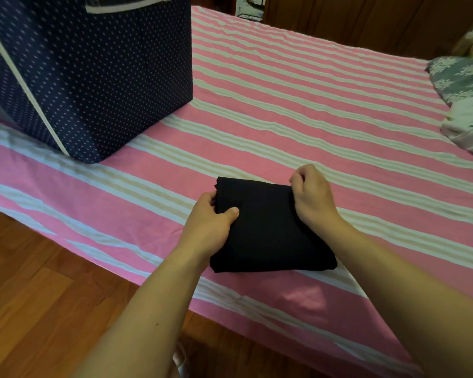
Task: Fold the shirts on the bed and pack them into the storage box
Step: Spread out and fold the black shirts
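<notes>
Your black shirt [271, 227] is folded into a compact rectangle, lying flat on the bed [311, 118] near its near edge, roughly centre of view.

Your left hand [210, 227] grips the shirt's left edge: thumb lies on top of the fabric, the other fingers [208, 199] curl round the far-left corner and under it. So the shirt sits directly right of that palm, touching it.

Your right hand [313, 197] is at the far-right corner of the shirt. Its fingers are curled tight and pinch the corner's edge; heel of the hand rests on top of the fabric. Fingertips are mostly hidden behind the knuckles, so exact pinch point not visible.

Both forearms come in from the near side, one on either flank of the shirt. The near edge of the shirt lies free on the bed, not touched by either hand.

Storage box [93, 72], navy with white dots and a pale trim strip, stands on the bed at far left, well apart from the shirt and both hands. Its top is out of view, so contents cannot be told.

Grey floral pillow [462, 77] and a pale cloth [470, 126] just near of it sit at the far right of the bed. Wood floor [38, 296] runs along near left.
</notes>
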Demonstrator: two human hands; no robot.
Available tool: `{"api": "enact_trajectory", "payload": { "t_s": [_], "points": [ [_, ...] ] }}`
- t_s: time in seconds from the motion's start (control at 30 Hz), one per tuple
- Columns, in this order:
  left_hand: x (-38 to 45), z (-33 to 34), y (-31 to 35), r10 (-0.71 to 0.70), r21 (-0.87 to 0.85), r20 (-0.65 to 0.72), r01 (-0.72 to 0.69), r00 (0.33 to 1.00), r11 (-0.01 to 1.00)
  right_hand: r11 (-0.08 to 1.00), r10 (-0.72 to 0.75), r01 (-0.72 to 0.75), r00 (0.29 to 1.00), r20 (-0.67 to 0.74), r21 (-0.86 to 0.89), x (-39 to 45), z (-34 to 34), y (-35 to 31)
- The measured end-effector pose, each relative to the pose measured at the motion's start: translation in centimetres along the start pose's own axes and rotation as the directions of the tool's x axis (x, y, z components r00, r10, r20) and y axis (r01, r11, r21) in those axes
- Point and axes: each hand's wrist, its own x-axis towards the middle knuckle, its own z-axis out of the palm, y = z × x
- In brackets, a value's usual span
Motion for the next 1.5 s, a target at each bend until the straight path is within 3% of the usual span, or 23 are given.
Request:
{"api": "enact_trajectory", "payload": {
  "t_s": [0.1, 0.3, 0.43, 0.63, 0.77, 0.87, 0.97, 1.03, 1.13, 1.2, 1.23, 1.3, 1.33, 1.4, 1.5],
  "points": [
    [0.1, 0.0, -0.1, -0.008, -0.010, 0.006, 0.008, 1.000, 1.000, 0.999, 0.042, -0.042, 0.999, -0.020, -0.014, -0.5, -0.8, 1.1],
    [0.0, 0.2, 0.2, 0.001, 0.020, 0.002, -0.001, 1.000, 1.000, 0.919, -0.297, 0.321, 0.945, 0.135, -0.229, -1.7, -2.1, 0.8],
    [-0.7, 0.4, 0.1, 0.046, 0.051, -0.006, -0.046, 0.999, 0.998, 0.872, -0.315, 0.380, 0.918, 0.240, -0.310, -0.1, -0.8, -1.9],
    [-0.4, 0.0, -0.3, 0.050, 0.026, -0.002, -0.050, 0.999, 0.998, 0.554, -0.381, 0.558, 0.830, 0.408, -0.617, -0.6, -0.6, -3.9],
    [-0.3, 0.1, -0.3, 0.047, 0.020, 0.007, -0.047, 0.999, 0.999, 0.544, -0.384, 0.567, 0.824, 0.417, -0.618, -0.5, -0.6, -4.3],
    [-0.2, 0.1, -0.3, 0.051, 0.019, 0.007, -0.051, 0.999, 0.999, 0.719, -0.315, 0.442, 0.895, 0.316, -0.537, 0.2, -0.1, -3.5],
    [-0.1, -0.1, -0.4, 0.049, 0.009, 0.015, -0.049, 0.999, 0.999, 0.931, -0.127, 0.150, 0.988, 0.092, -0.332, 0.6, -0.3, -2.1],
    [-0.1, -0.2, -0.4, 0.037, -0.001, 0.018, -0.037, 0.999, 0.999, 0.979, 0.042, -0.047, 0.999, -0.029, -0.199, 0.6, -1.2, -1.4],
    [-0.2, -0.2, 0.2, 0.002, -0.033, 0.007, -0.002, 1.000, 0.999, 0.921, 0.372, -0.372, 0.928, -0.025, -0.115, 0.1, -2.7, -0.4],
    [0.2, -0.4, 1.4, -0.018, -0.064, -0.012, 0.018, 1.000, 0.998, 0.777, 0.609, -0.623, 0.780, 0.147, 0.085, -0.7, -3.6, -0.6],
    [0.7, -0.8, 2.3, -0.023, -0.069, -0.020, 0.022, 1.000, 0.997, 0.661, 0.657, -0.712, 0.702, 0.275, 0.238, -1.1, -4.1, -1.0],
    [2.2, -1.7, 3.8, -0.018, -0.052, -0.036, 0.016, 0.999, 0.999, 0.442, 0.593, -0.787, 0.617, 0.518, 0.431, -1.7, -5.0, -2.2],
    [3.0, -2.3, 4.5, -0.015, -0.035, -0.036, 0.014, 0.999, 0.999, 0.389, 0.525, -0.800, 0.600, 0.604, 0.457, -1.8, -5.0, -2.8],
    [4.6, -3.6, 5.7, -0.041, -0.019, -0.001, 0.041, 0.999, 0.999, 0.434, 0.431, -0.790, 0.604, 0.671, 0.432, -1.6, -4.1, -4.2],
    [7.7, -5.7, 7.8, -0.082, -0.006, 0.039, 0.083, 0.996, 0.997, 0.519, 0.389, -0.723, 0.674, 0.628, 0.456, 0.8, -1.9, -6.4]
  ]
}}
